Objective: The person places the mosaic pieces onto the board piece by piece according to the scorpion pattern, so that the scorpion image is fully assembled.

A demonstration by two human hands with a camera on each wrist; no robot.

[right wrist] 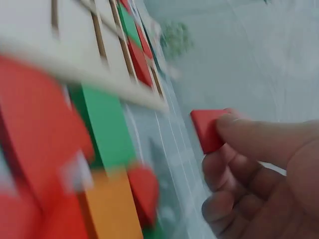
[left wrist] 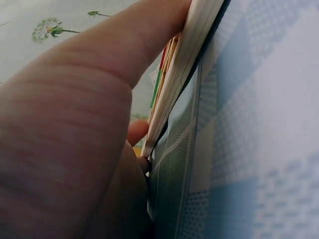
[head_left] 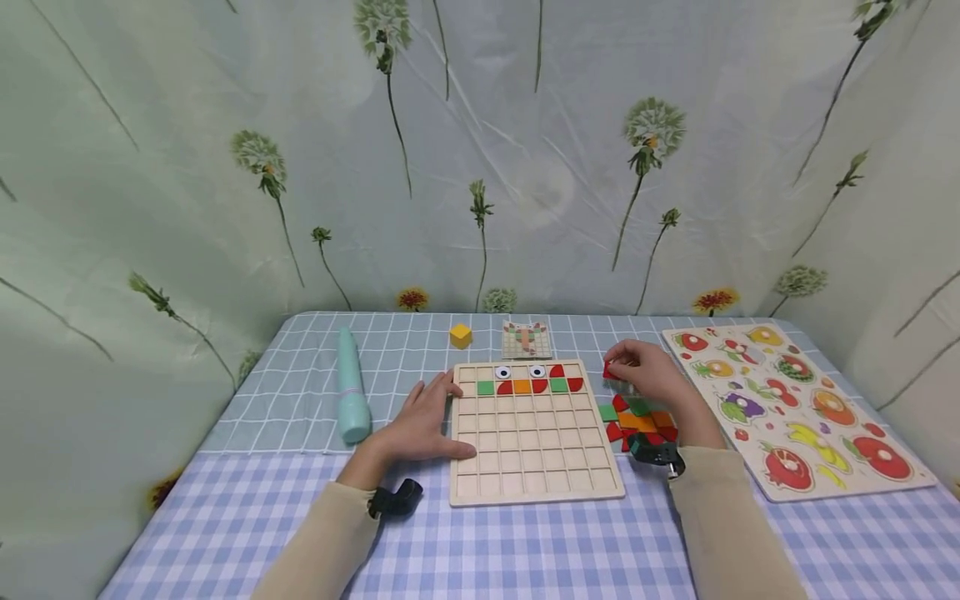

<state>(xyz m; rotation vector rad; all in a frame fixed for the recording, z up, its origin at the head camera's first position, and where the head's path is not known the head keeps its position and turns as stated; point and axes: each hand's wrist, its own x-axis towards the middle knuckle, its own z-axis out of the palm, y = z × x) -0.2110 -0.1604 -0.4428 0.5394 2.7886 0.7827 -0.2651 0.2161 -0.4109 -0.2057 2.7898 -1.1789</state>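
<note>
Pinching one small red piece between thumb and fingertips: right hand, grip closed to the thickness of the piece, which is lifted just off the right edge of the grid board, near its far corner.

Grid board, pale wood, flat. Far row: two eye tiles and one red quarter-round tile. Second row: green, red, orange, red, green, red. Nearer cells bare.

Left hand, at the grid board's left edge; fingers loosely extended and spread, thumb laid over the rim, fingertips touching the edge farther up; nothing enclosed in the grip.

Loose pieces, red, green and orange, heaped just right of the grid board, below the right hand.

Picture card, just beyond the grid board's far edge. Yellow cube, beyond its far left corner. Teal cylindrical case, lying to its left, apart from it. Fruit puzzle board, well to its right, set at a slant.

Checked cloth, under and before the grid board. Dandelion-print curtain, behind it.
</note>
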